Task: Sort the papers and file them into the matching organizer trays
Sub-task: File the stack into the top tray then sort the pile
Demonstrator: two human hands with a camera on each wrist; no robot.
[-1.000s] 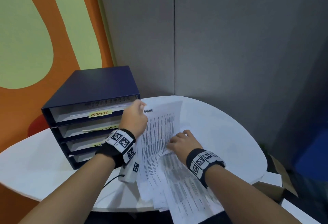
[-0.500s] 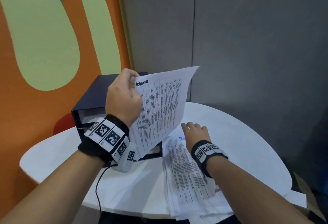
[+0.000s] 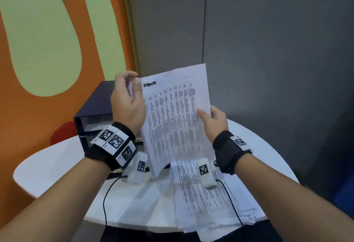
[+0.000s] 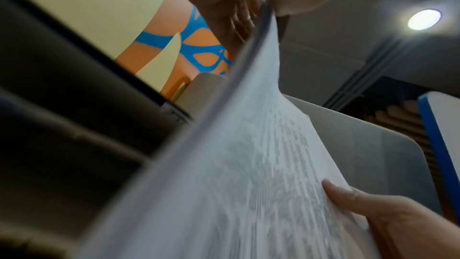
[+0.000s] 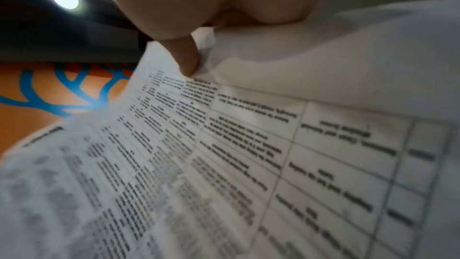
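While raised — left hand (image 3: 128, 102) pinches sheet (image 3: 173, 119); right hand (image 3: 214, 122) grips edge

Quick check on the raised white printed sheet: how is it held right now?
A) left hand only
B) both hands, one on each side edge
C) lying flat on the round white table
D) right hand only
B: the left hand pinches the white printed sheet at its upper left edge, and the right hand grips its right edge, thumb on the front.
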